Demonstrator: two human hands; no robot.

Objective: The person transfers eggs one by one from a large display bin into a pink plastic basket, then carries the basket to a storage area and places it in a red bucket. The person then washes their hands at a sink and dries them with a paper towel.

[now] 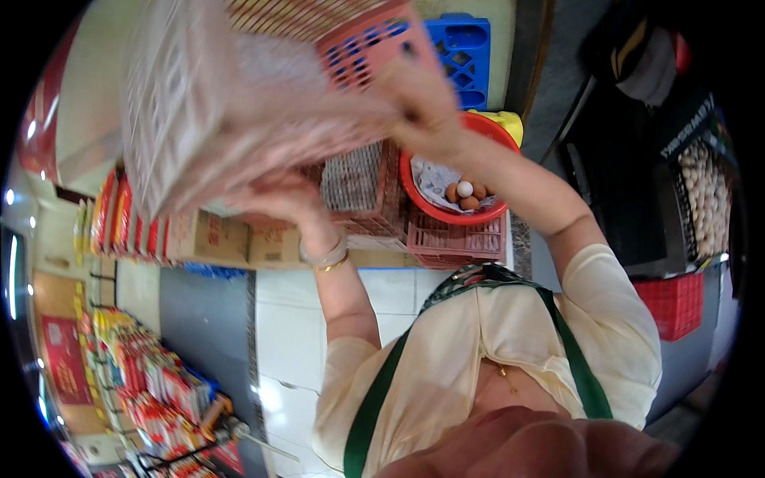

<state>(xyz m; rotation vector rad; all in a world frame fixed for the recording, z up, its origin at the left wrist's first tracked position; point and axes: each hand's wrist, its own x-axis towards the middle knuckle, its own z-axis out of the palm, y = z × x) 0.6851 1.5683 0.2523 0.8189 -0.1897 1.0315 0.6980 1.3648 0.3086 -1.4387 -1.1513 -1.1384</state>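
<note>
A large pink plastic crate [245, 119] is lifted and tilted in front of me, blurred by motion. My right hand [421, 110] grips its right edge. Under its lower side is my left hand [278, 194], with bangles on the wrist; its fingertips are partly blurred. Just below my right forearm sits a red plastic basin [457, 220] lined with paper. In it lie several brown eggs [470, 204] and one white egg [464, 189]. Beneath the raised crate stands another pink crate [364, 224], with a grey textured surface showing inside it.
A pink crate [457, 239] supports the basin. Cardboard boxes [221, 239] and red packaged bags [119, 209] line the left. A blue plastic pallet [475, 60] leans against the wall. Egg trays [705, 203] and a red crate [672, 305] stand at right. Stocked shelves [161, 382] are lower left.
</note>
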